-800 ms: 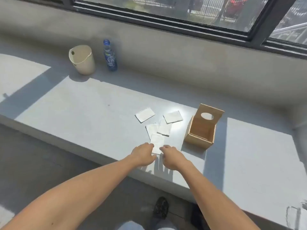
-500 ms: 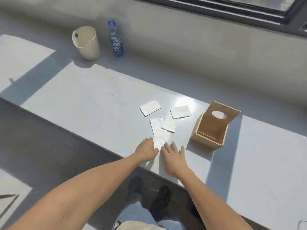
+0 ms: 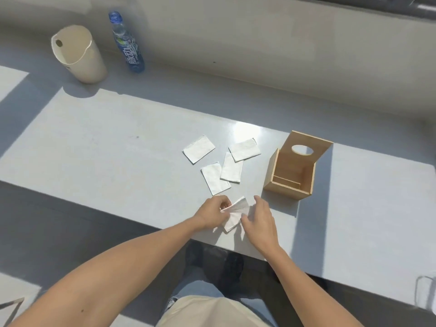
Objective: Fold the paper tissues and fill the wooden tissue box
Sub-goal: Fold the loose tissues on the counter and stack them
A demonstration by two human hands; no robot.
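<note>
Both hands are working the same white paper tissue (image 3: 232, 214) at the grey table's (image 3: 94, 147) near edge: left hand (image 3: 212, 212) pinching its lifted edge, right hand (image 3: 258, 218) pressing it down. Four folded white tissues (image 3: 215, 178) are lying beyond, and the open wooden tissue box (image 3: 296, 166) is sitting right of them.

A cream container (image 3: 77, 54) stands upright at far left on the grey surface (image 3: 94, 147); a blue-capped bottle (image 3: 127, 43) stands just right of it.

The tissue (image 3: 236, 213) in my hands is plain white, like the four folded tissues (image 3: 199, 149) mid-frame. The tissue box (image 3: 297, 171) is pale bare wood, the table (image 3: 118, 149) light grey. Upper left: a cream container (image 3: 79, 54) and a blue-capped, blue-labelled bottle (image 3: 128, 47).
</note>
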